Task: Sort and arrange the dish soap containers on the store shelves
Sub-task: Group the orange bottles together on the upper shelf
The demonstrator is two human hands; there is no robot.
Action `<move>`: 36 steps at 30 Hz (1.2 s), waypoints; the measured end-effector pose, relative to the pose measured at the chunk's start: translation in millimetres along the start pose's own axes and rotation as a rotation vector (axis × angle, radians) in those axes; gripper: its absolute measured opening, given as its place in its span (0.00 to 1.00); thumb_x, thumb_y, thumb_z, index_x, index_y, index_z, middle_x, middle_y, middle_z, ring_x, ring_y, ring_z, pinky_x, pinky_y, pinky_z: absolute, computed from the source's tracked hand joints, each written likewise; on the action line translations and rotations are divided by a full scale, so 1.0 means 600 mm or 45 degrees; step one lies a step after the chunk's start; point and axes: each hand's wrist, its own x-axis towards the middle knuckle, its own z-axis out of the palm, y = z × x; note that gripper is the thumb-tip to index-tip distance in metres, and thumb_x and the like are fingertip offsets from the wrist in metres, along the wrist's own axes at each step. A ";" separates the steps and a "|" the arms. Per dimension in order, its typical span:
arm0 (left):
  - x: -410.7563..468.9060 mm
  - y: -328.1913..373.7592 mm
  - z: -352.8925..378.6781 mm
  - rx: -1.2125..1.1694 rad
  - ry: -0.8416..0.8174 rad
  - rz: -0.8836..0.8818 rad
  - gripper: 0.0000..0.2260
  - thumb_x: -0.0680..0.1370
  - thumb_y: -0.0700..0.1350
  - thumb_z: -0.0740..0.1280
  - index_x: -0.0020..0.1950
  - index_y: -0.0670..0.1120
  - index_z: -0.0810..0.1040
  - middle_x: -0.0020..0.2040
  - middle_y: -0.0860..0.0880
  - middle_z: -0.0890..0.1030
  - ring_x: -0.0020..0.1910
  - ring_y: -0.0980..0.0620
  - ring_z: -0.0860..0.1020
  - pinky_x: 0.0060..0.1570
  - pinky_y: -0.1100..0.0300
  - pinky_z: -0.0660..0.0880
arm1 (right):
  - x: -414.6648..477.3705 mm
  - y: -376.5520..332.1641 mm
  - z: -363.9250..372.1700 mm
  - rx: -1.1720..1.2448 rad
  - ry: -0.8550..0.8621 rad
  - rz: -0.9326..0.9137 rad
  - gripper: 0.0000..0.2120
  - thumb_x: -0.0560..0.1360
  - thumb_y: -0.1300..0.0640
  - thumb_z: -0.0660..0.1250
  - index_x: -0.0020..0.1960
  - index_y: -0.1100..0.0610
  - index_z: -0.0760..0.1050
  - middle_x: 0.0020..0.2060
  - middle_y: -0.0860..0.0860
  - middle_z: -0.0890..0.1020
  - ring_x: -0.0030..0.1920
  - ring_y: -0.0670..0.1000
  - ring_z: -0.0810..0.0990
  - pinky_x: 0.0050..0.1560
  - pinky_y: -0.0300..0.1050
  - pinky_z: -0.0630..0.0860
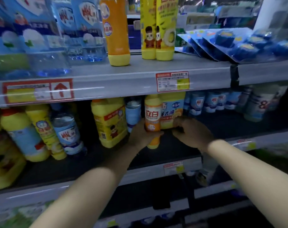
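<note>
Both my arms reach into the middle shelf [172,147]. My left hand [142,134] grips an orange dish soap bottle [152,116] with a yellow cap end, standing upright near the shelf's centre. My right hand [191,131] has its fingers curled at the base of a yellow-and-blue soap jug [172,111] just right of that bottle. A large yellow jug [109,122] stands to the left, with a blue bottle [133,112] behind it.
Leaning yellow and clear blue bottles [41,132] crowd the middle shelf's left end. Blue-labelled containers [210,102] line its back right. The upper shelf [123,76] carries clear blue bottles, an orange bottle [117,30], twin yellow bottles [158,28] and blue blister packs [230,43].
</note>
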 end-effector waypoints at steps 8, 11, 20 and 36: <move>-0.036 -0.024 -0.018 -0.063 0.186 -0.043 0.27 0.68 0.41 0.78 0.65 0.48 0.74 0.56 0.55 0.81 0.53 0.58 0.79 0.51 0.66 0.75 | 0.088 -0.016 0.071 0.484 0.094 -0.122 0.15 0.74 0.57 0.69 0.59 0.58 0.72 0.49 0.51 0.78 0.48 0.49 0.76 0.43 0.39 0.67; -0.068 -0.038 -0.050 -0.049 0.272 -0.067 0.25 0.66 0.40 0.79 0.60 0.51 0.77 0.51 0.59 0.81 0.49 0.65 0.79 0.46 0.71 0.75 | 0.128 -0.060 0.100 0.785 0.137 -0.153 0.11 0.72 0.60 0.71 0.49 0.52 0.71 0.40 0.43 0.76 0.39 0.44 0.74 0.34 0.30 0.68; -0.131 -0.049 -0.121 -0.058 0.414 -0.169 0.29 0.66 0.43 0.79 0.65 0.51 0.74 0.55 0.57 0.81 0.53 0.62 0.79 0.51 0.66 0.76 | 0.201 -0.136 0.160 1.330 0.136 0.035 0.32 0.63 0.58 0.80 0.62 0.54 0.68 0.55 0.51 0.79 0.54 0.53 0.79 0.50 0.46 0.75; -0.205 0.005 -0.150 0.082 0.284 0.042 0.26 0.58 0.49 0.83 0.53 0.59 0.80 0.53 0.59 0.84 0.53 0.59 0.81 0.54 0.60 0.78 | 0.028 -0.124 0.103 1.271 0.163 -0.521 0.33 0.61 0.59 0.80 0.63 0.58 0.73 0.53 0.40 0.82 0.56 0.43 0.80 0.54 0.37 0.76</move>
